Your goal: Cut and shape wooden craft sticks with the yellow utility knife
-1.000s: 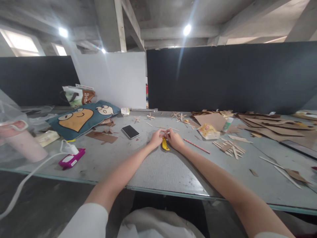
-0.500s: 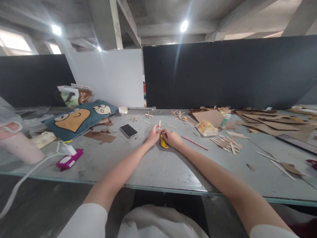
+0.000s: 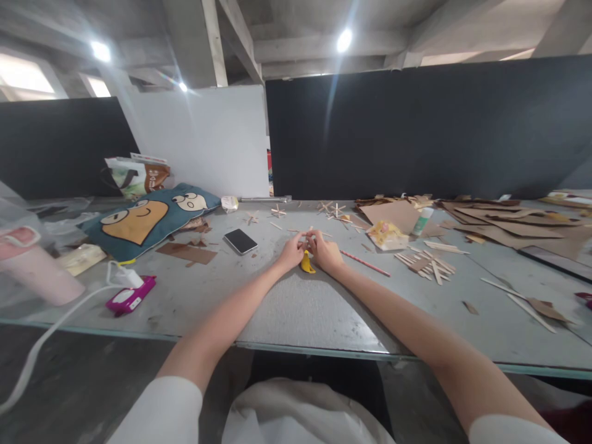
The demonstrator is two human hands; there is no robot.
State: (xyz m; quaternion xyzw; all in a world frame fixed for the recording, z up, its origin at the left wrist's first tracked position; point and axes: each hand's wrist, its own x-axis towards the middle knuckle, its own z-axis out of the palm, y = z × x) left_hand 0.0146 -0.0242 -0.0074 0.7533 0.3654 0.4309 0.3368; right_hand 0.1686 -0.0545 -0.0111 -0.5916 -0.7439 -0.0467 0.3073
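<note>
My left hand [image 3: 293, 252] and my right hand [image 3: 325, 252] meet at the middle of the grey table [image 3: 287, 308], fingers pinched together on a small thin wooden stick piece [image 3: 307, 234] held between them. A yellow utility knife [image 3: 306, 263] lies on the table just under and between both hands. A black phone [image 3: 241, 241] lies a little to the left of my left hand. A pink pencil-like stick [image 3: 365, 264] lies to the right of my right hand.
A blue cartoon cushion [image 3: 143, 219], a pink wipes pack [image 3: 131, 298] and a white cable lie at the left. Loose wooden sticks [image 3: 428, 262], a glue bottle [image 3: 422, 221] and cardboard sheets [image 3: 499, 225] cover the right. Black and white partitions stand behind the table.
The stick piece stood upright in my left fingers half a second ago; now both hands pinch it lower and closer together. The view has tipped slightly.
</note>
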